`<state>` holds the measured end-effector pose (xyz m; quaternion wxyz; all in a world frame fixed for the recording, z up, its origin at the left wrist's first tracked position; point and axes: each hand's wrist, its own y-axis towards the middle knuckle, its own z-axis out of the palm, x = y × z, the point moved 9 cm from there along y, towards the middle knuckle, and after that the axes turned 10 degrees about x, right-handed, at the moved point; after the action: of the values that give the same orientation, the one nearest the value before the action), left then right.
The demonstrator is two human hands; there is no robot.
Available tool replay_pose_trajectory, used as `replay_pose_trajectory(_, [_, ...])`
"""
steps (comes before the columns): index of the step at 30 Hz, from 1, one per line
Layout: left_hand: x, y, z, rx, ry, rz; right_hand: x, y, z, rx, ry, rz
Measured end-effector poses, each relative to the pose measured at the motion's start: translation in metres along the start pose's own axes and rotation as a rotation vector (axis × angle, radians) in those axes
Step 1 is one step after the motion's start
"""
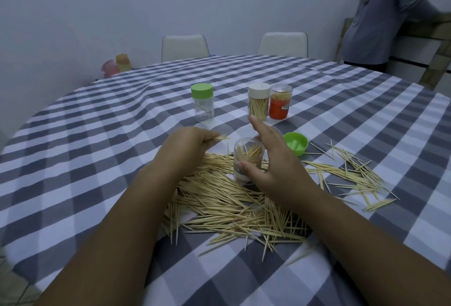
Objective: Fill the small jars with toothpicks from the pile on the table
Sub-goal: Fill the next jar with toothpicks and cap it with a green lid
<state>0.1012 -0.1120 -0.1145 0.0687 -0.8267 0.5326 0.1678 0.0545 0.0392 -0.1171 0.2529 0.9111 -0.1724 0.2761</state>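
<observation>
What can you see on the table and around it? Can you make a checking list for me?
Surface: round table under a grey and white checked cloth.
Job's things: toothpick pile near the front; open jar partly filled; green-lidded jar nearly empty; white-lidded jar and red-labelled jar look full.
Clutter: loose green lid lying upside down; stray toothpicks to the right.
Hands: left hand grips a bunch of toothpicks; right hand steadies the open jar, thumb on its side, fingers straight.
Cables: nothing seen.
Surroundings: two white chairs, two coloured containers, a person standing far right.
</observation>
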Motion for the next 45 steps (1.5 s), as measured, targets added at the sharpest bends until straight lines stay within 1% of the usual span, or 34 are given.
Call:
replay_pose_trajectory(2, [0.003, -0.001, -0.004, -0.070, -0.183, 0.010, -0.001, 0.000, 0.001, 0.012, 0.008, 0.010])
replay_pose_trajectory(5, [0.011, -0.001, -0.007, -0.162, -0.557, 0.014, -0.004, -0.001, 0.003, 0.030, 0.017, 0.033])
replay_pose_trajectory(8, [0.019, 0.002, -0.002, -0.180, -0.955, 0.017, -0.005, -0.001, 0.004, 0.048, 0.023, 0.048])
replay_pose_trajectory(12, [0.017, 0.005, -0.001, -0.227, -1.418, 0.087, -0.008, 0.000, 0.010, 0.101, 0.034, 0.084])
replay_pose_trajectory(14, [0.014, 0.003, -0.006, -0.267, -1.608, 0.134, -0.010, 0.000, 0.012, 0.120, 0.041, 0.101])
replay_pose_trajectory(16, [0.010, 0.001, -0.010, -0.300, -1.718, 0.176, -0.011, 0.000, 0.013, 0.124, 0.053, 0.108])
replay_pose_trajectory(19, [0.000, -0.002, -0.014, -0.309, -1.769, 0.217, -0.011, 0.000, 0.014, 0.124, 0.068, 0.115])
replay_pose_trajectory(21, [-0.008, -0.003, -0.013, -0.280, -1.743, 0.235, -0.011, 0.000, 0.014, 0.123, 0.078, 0.116])
replay_pose_trajectory(25, [-0.024, -0.005, -0.007, -0.200, -1.570, 0.245, -0.010, -0.001, 0.014, 0.120, 0.093, 0.113])
replay_pose_trajectory(29, [-0.036, -0.006, 0.000, -0.176, -1.386, 0.233, -0.008, -0.001, 0.013, 0.121, 0.104, 0.116])
replay_pose_trajectory(33, [-0.047, -0.008, 0.003, -0.175, -1.298, 0.249, -0.010, -0.001, 0.014, 0.106, 0.130, 0.140])
replay_pose_trajectory(39, [-0.047, -0.008, 0.001, -0.222, -1.317, 0.252, -0.011, -0.001, 0.012, 0.091, 0.164, 0.150])
replay_pose_trajectory(42, [-0.051, -0.007, 0.003, -0.183, -1.324, 0.273, -0.012, -0.001, 0.012, 0.092, 0.169, 0.157])
replay_pose_trajectory(45, [-0.049, -0.008, 0.004, -0.144, -1.281, 0.281, -0.015, -0.001, 0.011, 0.069, 0.172, 0.165])
